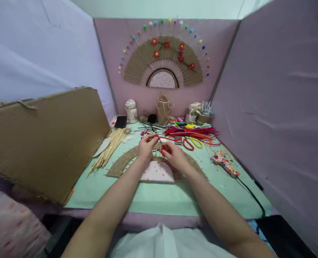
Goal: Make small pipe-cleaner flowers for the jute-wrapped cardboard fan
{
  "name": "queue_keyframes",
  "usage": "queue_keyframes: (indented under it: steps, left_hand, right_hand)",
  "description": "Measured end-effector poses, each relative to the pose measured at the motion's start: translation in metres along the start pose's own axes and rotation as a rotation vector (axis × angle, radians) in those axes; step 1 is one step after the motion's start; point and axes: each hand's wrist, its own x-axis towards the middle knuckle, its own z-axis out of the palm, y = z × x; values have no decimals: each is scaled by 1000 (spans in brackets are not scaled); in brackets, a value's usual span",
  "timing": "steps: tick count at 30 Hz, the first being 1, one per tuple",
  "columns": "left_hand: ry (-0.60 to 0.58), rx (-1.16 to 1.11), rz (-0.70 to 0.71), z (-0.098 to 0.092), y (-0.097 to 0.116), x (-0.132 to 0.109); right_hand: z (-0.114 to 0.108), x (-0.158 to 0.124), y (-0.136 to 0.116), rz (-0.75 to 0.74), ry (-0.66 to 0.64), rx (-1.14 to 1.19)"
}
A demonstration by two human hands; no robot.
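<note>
My left hand is closed, its thumb and fingertips pinching the end of a red pipe cleaner that stretches off to the right. Close beside it, my right hand has its fingers closed round a small red thing with a thin grey tip; its kind is too small to tell. Both hands are above a fan-shaped piece of brown twine and sticks, lying flat. A white half-round with pink spots forms its lower centre. My hands and forearms hide part of the fan.
Behind my hands lie red pipe cleaners, red-handled scissors and yellow-handled scissors. Bamboo sticks and a cardboard sheet are left. A corded glue gun lies right. A finished-looking fan hangs on the back wall.
</note>
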Motion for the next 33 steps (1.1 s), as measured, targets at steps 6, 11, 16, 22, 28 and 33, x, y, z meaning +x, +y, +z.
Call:
queue_keyframes:
  steps: [6,11,16,22,28,33]
  left_hand:
    - [8,-79,-62,5,1,-1]
    - [-12,-144,-101,5,4,-3]
    - [-52,-148,-146,5,6,-4]
    - [-77,-180,-166,4,7,-4]
    - [-57,-181,-167,5,7,-4]
    - [-59,-176,-177,6,9,-4]
  right_hand:
    - [2,-2,-2,34,31,54]
    - [-1,-2,-7,43,37,53]
    - [-5,-4,-10,53,43,52]
    - [-6,-5,-9,51,3,82]
    - [-6,-3,-3,19,0,48]
    - [-4,-2,-4,19,29,20]
